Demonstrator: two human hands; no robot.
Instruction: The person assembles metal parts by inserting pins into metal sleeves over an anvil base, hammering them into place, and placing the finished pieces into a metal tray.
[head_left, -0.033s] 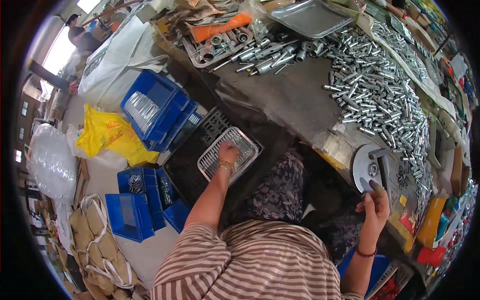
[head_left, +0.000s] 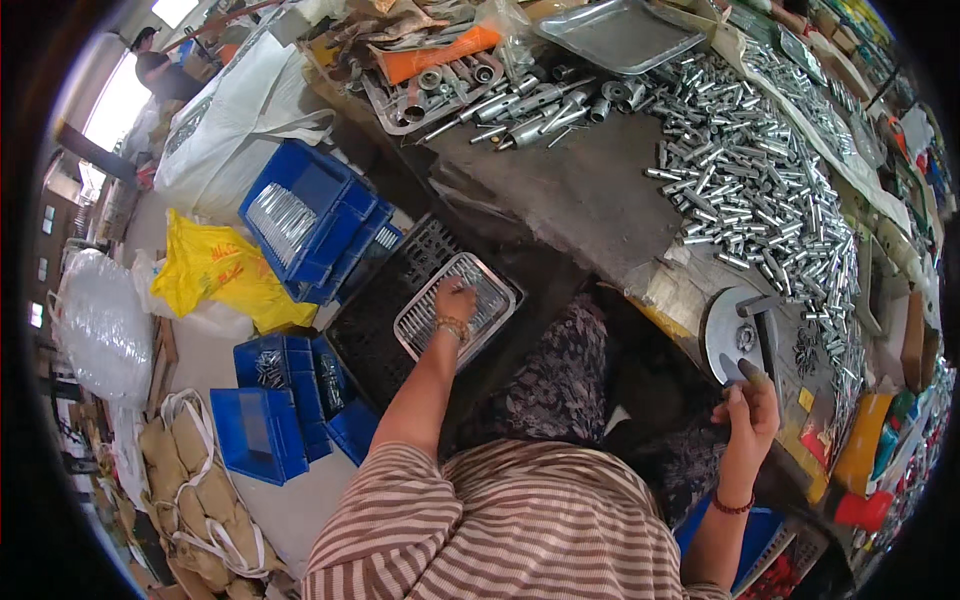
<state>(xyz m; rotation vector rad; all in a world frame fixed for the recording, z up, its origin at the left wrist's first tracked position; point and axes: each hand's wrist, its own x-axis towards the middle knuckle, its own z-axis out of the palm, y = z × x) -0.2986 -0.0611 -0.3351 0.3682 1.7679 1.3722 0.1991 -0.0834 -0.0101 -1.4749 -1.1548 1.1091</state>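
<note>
My left hand (head_left: 455, 303) reaches down into a shallow metal tray (head_left: 408, 338), its fingers curled among slim silvery rods (head_left: 490, 302) lying side by side. The fingertips are partly hidden, and I cannot make out what they grip. My right hand (head_left: 750, 408) is raised at the bench edge with thumb and fingers drawn together; one fingertip is dark. Anything small in that pinch is too indistinct to name. Just beyond it lies a round pale dish (head_left: 718, 340) with small metal rings (head_left: 746, 337) on it. A dark metal T-shaped piece (head_left: 768, 325) stands at its right side.
A big heap of short metal tubes (head_left: 760, 190) covers the bench's right side. Larger sockets (head_left: 540, 110) and an empty metal tray (head_left: 620, 35) lie farther back. Blue bins (head_left: 310, 215) stand left of a black crate (head_left: 365, 325); more blue bins (head_left: 260, 430) sit below.
</note>
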